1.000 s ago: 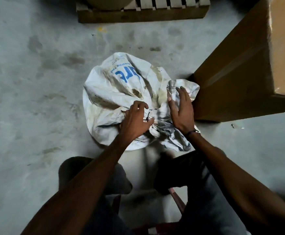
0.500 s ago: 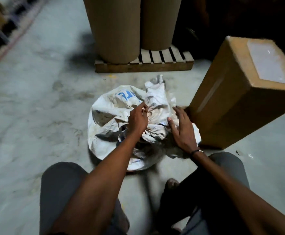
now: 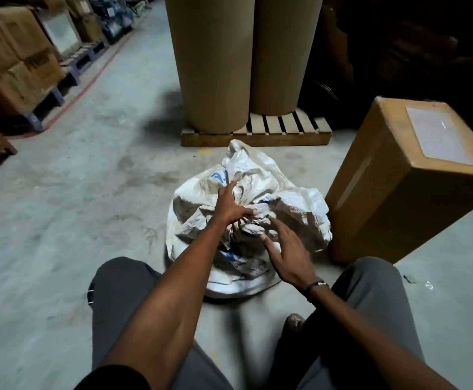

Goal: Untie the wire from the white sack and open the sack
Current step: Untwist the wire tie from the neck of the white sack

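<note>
Sack: the white sack [image 3: 258, 175] sat on the floor between my knees, its mouth crumpled and not yet spread.
Wire: I could not see it.
Left hand [image 3: 231, 205]: fingers spread, pressing into the folds.
Right hand [image 3: 288, 254]: flat, fingers straight, on the fabric.
Left to do: opening the mouth, I judged.

Both arms reached forward. Left hand [image 3: 229, 205] had fingers extended, thumb out to the right. Right hand [image 3: 291, 254] was flat, fingers spread, band on wrist.
</note>
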`<state>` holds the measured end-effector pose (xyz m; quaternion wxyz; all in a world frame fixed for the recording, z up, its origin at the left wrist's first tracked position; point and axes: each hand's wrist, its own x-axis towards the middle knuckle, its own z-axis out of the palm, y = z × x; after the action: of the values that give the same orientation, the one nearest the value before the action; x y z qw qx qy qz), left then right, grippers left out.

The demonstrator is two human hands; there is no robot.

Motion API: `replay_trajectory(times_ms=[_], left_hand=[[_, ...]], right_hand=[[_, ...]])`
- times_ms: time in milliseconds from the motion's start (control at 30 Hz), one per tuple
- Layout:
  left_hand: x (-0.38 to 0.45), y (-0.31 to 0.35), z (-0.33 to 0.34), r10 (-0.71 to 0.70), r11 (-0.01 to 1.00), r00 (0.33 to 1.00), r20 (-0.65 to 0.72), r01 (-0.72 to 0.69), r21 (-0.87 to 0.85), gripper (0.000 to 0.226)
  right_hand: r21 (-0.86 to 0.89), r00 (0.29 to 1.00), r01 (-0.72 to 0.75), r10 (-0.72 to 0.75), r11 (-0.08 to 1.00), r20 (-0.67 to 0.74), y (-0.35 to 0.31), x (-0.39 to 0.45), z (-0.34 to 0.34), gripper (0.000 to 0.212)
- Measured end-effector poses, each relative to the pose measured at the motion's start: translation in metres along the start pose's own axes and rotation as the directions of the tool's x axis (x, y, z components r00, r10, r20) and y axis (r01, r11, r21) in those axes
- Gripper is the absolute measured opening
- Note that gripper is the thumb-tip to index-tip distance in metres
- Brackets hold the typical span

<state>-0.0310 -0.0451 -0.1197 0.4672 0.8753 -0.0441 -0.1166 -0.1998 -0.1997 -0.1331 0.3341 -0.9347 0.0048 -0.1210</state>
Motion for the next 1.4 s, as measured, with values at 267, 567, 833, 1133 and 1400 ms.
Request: replay_trajectory(times_ms=[267,567,833,1133,1400], left_hand=[[0.020,-0.024,-0.057,-0.008,0.998,1.000,-0.012,0.007,-0.063,0.116],[0.048,-0.048,-0.050,0.100,0.973,0.991,-0.091,-0.117,-0.201,0.090],[0.096,-0.046,-0.042,0.068,0.974,0.997,-0.022,-0.062,0.219,0.093],[0.148,-0.021,-0.049,-0.271,0.916,0.961,0.056,0.275,-0.291,0.072],[0.144,-0.007,-0.039,-0.013,0.908,0.987,0.159,0.079,-0.411,0.059]], right_hand=[[-0.016,0.990,0.034,-0.031,0.999,0.140,-0.013,0.076,0.036,0.067],[0.131,0.986,0.106,-0.122,0.986,0.117,0.005,0.170,0.063,0.060],[0.309,0.984,0.027,-0.079,0.951,0.158,0.003,0.242,0.085,0.055],[0.305,0.989,-0.133,0.106,0.943,0.104,0.029,0.233,0.070,0.044],[0.327,0.968,-0.252,0.229,0.911,0.106,0.037,0.262,0.062,0.050]])
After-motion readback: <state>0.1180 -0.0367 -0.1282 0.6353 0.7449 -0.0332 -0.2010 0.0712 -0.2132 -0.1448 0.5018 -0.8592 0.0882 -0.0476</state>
